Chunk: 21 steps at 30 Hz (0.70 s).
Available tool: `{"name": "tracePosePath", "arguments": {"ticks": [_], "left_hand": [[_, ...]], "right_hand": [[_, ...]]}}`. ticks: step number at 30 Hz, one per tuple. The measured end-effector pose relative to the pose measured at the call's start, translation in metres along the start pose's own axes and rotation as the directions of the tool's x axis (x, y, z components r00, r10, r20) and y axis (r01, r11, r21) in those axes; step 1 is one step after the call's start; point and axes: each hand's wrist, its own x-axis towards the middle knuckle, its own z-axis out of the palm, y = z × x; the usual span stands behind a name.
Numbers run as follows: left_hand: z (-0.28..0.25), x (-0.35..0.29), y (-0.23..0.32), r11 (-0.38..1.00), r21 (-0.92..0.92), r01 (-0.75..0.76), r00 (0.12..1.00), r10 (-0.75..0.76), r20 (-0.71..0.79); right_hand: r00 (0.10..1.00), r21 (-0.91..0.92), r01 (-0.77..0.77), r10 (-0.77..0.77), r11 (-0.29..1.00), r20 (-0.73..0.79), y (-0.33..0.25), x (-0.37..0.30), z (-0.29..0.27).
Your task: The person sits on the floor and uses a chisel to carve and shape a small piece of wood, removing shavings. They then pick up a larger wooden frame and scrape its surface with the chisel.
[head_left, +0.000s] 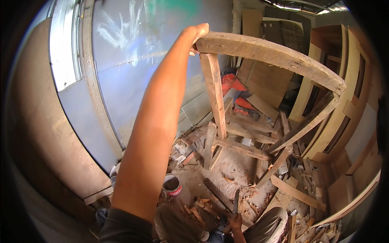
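My left hand (197, 35) grips the left end of a curved timber rail, its thumb over the top. The rail is the upper beam of a rough wooden frame (271, 49), with an upright post (213, 89) under its left end and a slanting brace at the right. Low between my trousered knees, my right hand (234, 222) is closed around a narrow, dark, blade-like tool (236, 201) that points up. The lower end of that tool is hidden by my fingers, and its exact kind is unclear.
A paint can (172, 185) stands on the debris-strewn floor. Wood offcuts lie all about, including a pale plank (298, 193). Grey panels (133, 81) form a wall at left; wooden cabinet frames (344, 93) stand at right. A red-orange cloth (233, 83) lies at the back.
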Motion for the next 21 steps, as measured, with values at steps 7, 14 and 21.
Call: {"name": "tracePosePath", "arguments": {"ticks": [7,14,21], "left_hand": [[0.017,-0.037,-0.008,0.994,-0.090,0.066,0.997,-0.068,-0.027],[0.016,-0.056,-0.044,0.962,-0.218,0.166,0.984,-0.177,-0.031],[0.026,-0.057,-0.081,0.919,-0.276,0.282,0.959,-0.257,0.122]], "right_hand": [[0.944,-0.095,-0.199,0.164,0.975,-0.286,0.007,0.000,-0.035],[0.897,-0.639,-0.441,0.278,0.630,-0.345,0.070,0.023,-0.066],[0.981,-0.435,-0.192,0.187,0.880,-0.057,-0.008,0.023,-0.053]]}}
